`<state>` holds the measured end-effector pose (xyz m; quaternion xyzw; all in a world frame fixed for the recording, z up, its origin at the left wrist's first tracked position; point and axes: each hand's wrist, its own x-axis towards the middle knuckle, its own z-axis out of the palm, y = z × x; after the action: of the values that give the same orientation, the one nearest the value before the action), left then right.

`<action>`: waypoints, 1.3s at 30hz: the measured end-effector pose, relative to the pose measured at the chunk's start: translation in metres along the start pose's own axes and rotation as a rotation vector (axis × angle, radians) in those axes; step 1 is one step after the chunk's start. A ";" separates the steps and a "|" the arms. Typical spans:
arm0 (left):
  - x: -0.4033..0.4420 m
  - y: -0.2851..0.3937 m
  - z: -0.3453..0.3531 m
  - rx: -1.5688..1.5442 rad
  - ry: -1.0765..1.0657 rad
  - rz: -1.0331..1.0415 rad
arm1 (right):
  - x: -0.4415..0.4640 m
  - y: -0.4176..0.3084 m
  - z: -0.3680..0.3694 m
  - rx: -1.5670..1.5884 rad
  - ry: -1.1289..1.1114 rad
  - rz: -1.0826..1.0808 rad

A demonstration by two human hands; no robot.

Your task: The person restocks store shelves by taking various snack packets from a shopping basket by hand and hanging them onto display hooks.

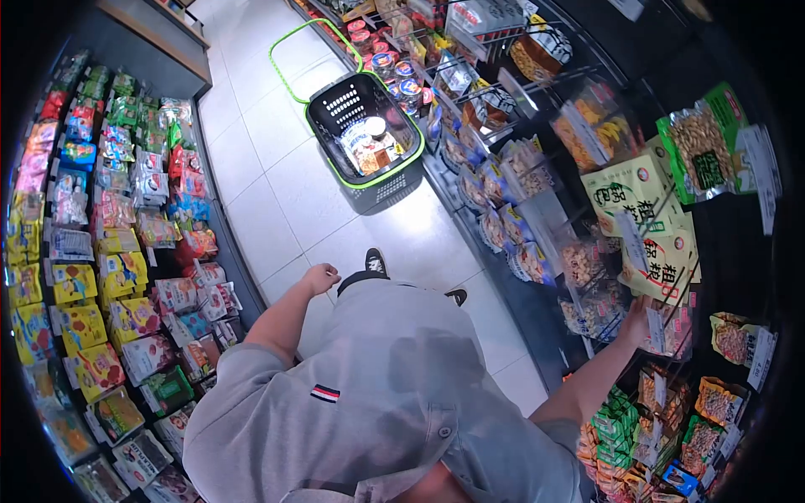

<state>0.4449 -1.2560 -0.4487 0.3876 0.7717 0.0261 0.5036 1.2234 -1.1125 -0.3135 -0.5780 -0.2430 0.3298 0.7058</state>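
My left hand (320, 279) hangs beside my body over the aisle floor, its fingers loosely curled; whether it holds anything is too small to make out. On the right, my right hand (640, 323) reaches into the shelf at a pink-labelled pack (673, 334), just below the pale yellow packs (662, 264). Its fingertips are partly hidden, so the grip cannot be made out. A black basket with a green rim (414, 154) stands on the floor ahead, with a few items (369, 149) inside and its green handle tilted away.
Shelves of colourful snack packs (80, 327) line the left side. Hanging nut packs (700, 151), jars (408, 86) and more bags fill the racks on the right. White floor tiles (277, 193) run between them. My shoe (375, 261) shows below my shirt.
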 end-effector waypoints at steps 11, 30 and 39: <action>0.080 -0.087 -0.134 0.059 0.044 -0.043 | -0.185 0.036 0.088 0.038 0.496 -0.035; 0.177 -0.018 -0.284 -0.107 0.081 0.016 | -0.252 0.296 0.448 -0.832 -0.621 1.042; 0.250 -0.051 -0.316 -0.315 -0.032 -0.193 | -0.247 0.357 0.585 -0.942 -0.692 0.977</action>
<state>0.1154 -1.0245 -0.5046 0.2284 0.7835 0.0918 0.5706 0.5694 -0.8728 -0.5274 -0.7237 -0.2819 0.6286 0.0419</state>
